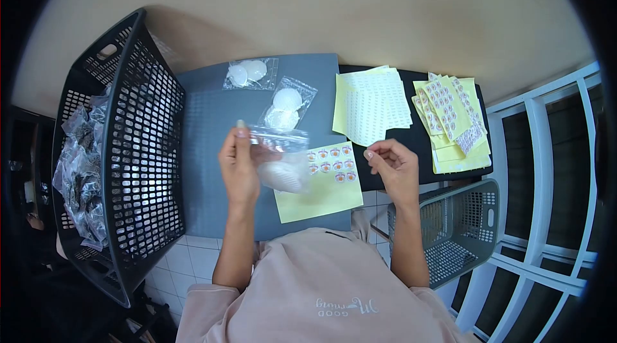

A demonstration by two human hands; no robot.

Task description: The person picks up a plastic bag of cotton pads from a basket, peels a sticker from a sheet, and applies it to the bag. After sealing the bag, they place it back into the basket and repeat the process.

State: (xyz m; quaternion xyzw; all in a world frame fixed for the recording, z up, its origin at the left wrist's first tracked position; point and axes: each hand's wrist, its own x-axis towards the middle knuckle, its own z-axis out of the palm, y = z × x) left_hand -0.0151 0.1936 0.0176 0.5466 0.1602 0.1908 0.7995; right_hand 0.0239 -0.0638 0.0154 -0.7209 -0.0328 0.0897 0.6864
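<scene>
My left hand (239, 164) is closed on the edge of a clear zip bag (283, 164) with white round pads inside, held up above the grey table. Beneath and beside the bag lies a yellow sticker sheet (321, 198) with rows of small round orange-and-purple stickers, partly covered by the bag. My right hand (393, 164) hovers at the sheet's right side, thumb and forefinger pinched together. Whatever is between those fingertips is too small to make out. Two more bags of white pads, one bag (286, 102) and another bag (250, 73), lie farther back.
A tall dark basket (148, 150) full of small clear packets (83, 169) stands left. Printed white label sheets (373, 105) and a stack of yellow sticker sheets (453, 121) lie on the right. Below them is a grey basket (459, 234), beside white railings (536, 214).
</scene>
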